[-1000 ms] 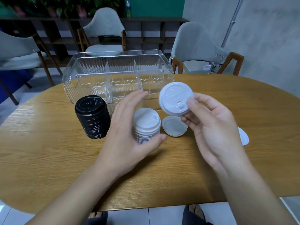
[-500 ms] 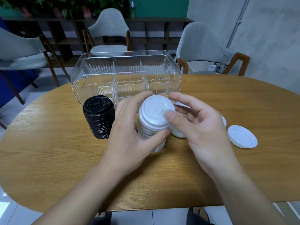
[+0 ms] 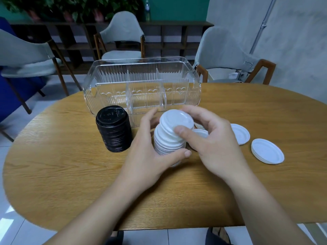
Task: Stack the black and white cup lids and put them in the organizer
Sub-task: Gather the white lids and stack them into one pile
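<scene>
A stack of white lids (image 3: 168,140) stands at the table's middle, leaning a little to the right. My left hand (image 3: 150,152) wraps around its left side and base. My right hand (image 3: 212,138) grips the top white lid (image 3: 177,119) with thumb in front and fingers behind. A tall stack of black lids (image 3: 114,129) stands just left of them. Behind both is the clear ribbed organizer (image 3: 141,87) with empty compartments. Loose white lids lie to the right: one (image 3: 267,151), another (image 3: 240,133), and a third (image 3: 200,132) partly hidden under my right hand.
The round wooden table (image 3: 70,174) drops off at its front edge near me. Grey chairs stand behind it: one at the left (image 3: 26,57), one in the middle (image 3: 123,41), one at the right (image 3: 226,59). A dark shelf runs along the back wall.
My right hand brought the single white lid down from beside the organizer onto the white stack. My left hand closed around the stack. The stack now leans right.
</scene>
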Demonstrator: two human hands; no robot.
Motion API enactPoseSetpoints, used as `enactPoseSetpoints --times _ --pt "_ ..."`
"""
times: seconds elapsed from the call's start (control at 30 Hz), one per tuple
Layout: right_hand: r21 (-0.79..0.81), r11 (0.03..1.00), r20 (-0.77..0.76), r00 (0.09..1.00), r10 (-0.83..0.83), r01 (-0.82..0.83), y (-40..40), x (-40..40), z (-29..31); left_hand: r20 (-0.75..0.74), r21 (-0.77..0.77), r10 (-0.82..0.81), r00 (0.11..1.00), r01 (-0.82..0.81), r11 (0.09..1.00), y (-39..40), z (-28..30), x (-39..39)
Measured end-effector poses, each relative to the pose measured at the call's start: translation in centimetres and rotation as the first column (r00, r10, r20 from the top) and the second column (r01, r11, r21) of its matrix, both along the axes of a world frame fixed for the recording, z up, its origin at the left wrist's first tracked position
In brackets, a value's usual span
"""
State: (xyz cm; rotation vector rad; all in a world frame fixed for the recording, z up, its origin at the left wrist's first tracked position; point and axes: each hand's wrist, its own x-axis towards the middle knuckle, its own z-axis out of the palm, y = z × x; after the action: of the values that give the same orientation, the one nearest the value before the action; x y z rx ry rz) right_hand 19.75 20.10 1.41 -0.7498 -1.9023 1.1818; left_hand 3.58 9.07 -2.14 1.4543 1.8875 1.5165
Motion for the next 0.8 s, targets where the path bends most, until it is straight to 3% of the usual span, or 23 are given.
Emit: enactPoseSetpoints --times 0.1,0.53,0.8 --pt "0.014 0.999 0.094 0.994 0.05 -0.052 -0.2 -0.3 -0.9 0.019 -0.03 0.017 1.0 -0.017 0.999 0.2 -0.5 -0.2" --pt "-0.026 0.974 0.184 0.957 0.226 -0.226 0.4 0.8 -0.6 0.002 -0.074 -0.102 0.995 0.102 0.992 0.2 -0.7 -1.2" --pt "0.077 0.993 0.195 0.978 0.068 -0.085 -0.3 0.5 -0.8 -0.029 -0.051 -0.073 0.997 0.071 0.996 0.3 -1.4 -1.3"
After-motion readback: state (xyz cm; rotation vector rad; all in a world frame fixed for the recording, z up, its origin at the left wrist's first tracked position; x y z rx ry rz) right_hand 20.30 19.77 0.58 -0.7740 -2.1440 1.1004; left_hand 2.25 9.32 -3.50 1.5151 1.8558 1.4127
